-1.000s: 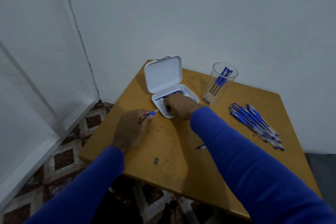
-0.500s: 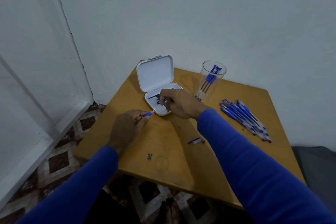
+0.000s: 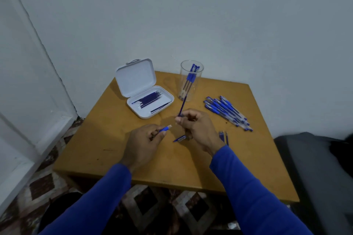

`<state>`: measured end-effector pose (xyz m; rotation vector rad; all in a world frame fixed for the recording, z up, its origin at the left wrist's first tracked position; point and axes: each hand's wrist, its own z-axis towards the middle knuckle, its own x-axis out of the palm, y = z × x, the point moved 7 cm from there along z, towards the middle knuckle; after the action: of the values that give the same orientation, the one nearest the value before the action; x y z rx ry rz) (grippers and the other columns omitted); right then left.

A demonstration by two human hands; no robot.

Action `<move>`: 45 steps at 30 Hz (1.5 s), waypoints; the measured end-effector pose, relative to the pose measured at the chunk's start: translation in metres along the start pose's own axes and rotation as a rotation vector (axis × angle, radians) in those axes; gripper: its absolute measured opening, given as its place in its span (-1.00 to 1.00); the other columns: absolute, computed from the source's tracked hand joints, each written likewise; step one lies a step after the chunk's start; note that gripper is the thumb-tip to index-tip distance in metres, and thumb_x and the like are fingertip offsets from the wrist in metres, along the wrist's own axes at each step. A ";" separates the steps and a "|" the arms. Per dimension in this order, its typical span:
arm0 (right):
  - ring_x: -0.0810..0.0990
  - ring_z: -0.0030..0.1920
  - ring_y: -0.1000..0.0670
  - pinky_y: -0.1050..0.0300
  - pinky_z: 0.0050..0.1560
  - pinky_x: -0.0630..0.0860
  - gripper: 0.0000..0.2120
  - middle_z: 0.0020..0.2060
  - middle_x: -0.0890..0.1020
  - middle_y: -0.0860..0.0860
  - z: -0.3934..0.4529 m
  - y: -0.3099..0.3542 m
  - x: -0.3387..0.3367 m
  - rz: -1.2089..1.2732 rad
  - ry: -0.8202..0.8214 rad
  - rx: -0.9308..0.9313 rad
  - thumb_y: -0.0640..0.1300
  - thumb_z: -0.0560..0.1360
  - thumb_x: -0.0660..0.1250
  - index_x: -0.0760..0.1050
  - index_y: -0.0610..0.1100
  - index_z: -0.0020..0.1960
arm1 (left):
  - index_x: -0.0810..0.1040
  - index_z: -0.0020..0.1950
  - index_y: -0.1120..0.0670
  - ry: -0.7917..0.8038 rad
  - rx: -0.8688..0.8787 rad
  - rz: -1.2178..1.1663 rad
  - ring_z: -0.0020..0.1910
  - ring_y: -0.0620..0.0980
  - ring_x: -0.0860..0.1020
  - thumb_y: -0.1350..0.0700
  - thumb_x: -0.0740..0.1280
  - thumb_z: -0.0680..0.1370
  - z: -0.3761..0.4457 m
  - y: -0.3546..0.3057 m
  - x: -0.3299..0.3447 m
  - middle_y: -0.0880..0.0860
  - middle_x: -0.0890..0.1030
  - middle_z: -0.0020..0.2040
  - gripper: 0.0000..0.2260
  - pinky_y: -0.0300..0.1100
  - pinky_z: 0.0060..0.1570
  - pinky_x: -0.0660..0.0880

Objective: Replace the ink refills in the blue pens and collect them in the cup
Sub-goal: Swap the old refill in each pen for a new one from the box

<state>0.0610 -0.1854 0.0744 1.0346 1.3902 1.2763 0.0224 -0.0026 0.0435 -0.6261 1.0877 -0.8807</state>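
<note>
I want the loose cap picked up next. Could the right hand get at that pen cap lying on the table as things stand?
Probably not yet: the right hand is right above the pen cap, nothing between, but its fingers pinch a refill.

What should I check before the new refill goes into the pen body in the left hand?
1. Refill gripped by right hand: ok, pinched near its lower end.
2. Pen barrel held by left hand: ok, open end points toward the refill.
3. Refill tip lined up with barrel opening: not ok, the refill stands up, away from the barrel.
4. Barrel empty of old refill: cannot tell.
5. Loose pen part within reach on table: ok, lies between the hands.
6. Cup upright with room: ok, a few pens inside.
</note>
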 end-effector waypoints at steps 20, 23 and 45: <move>0.71 -0.21 -0.08 0.13 -0.41 0.60 -0.85 -0.14 0.72 -0.21 -0.048 -0.028 -0.030 0.161 -0.157 0.022 -0.25 0.63 0.31 0.53 -0.37 0.03 | 0.68 0.12 -0.09 0.116 0.063 -0.021 -0.15 -0.12 0.59 0.05 0.42 0.58 -0.015 -0.023 0.041 -0.17 0.65 -0.15 -0.87 -0.31 -0.25 0.52; 0.70 -0.22 -0.12 0.13 -0.43 0.59 -0.86 -0.15 0.71 -0.23 -0.048 -0.028 -0.029 0.163 -0.170 0.013 -0.26 0.63 0.32 0.54 -0.35 0.01 | 0.69 0.11 -0.07 0.108 0.066 -0.065 -0.19 -0.08 0.59 0.10 0.44 0.57 -0.016 -0.023 0.040 -0.16 0.66 -0.17 -0.86 -0.31 -0.28 0.52; 0.67 -0.26 0.00 0.16 -0.43 0.57 -0.85 -0.13 0.71 -0.20 -0.051 -0.030 -0.025 0.198 -0.203 0.033 -0.25 0.63 0.32 0.54 -0.37 0.06 | 0.67 0.14 -0.10 0.132 0.063 -0.071 -0.17 -0.07 0.60 0.07 0.41 0.58 -0.016 -0.020 0.040 -0.15 0.66 -0.15 -0.85 -0.12 -0.22 0.60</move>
<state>0.0159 -0.2226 0.0469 1.3125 1.1803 1.2537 0.0094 -0.0470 0.0345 -0.5634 1.1568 -1.0258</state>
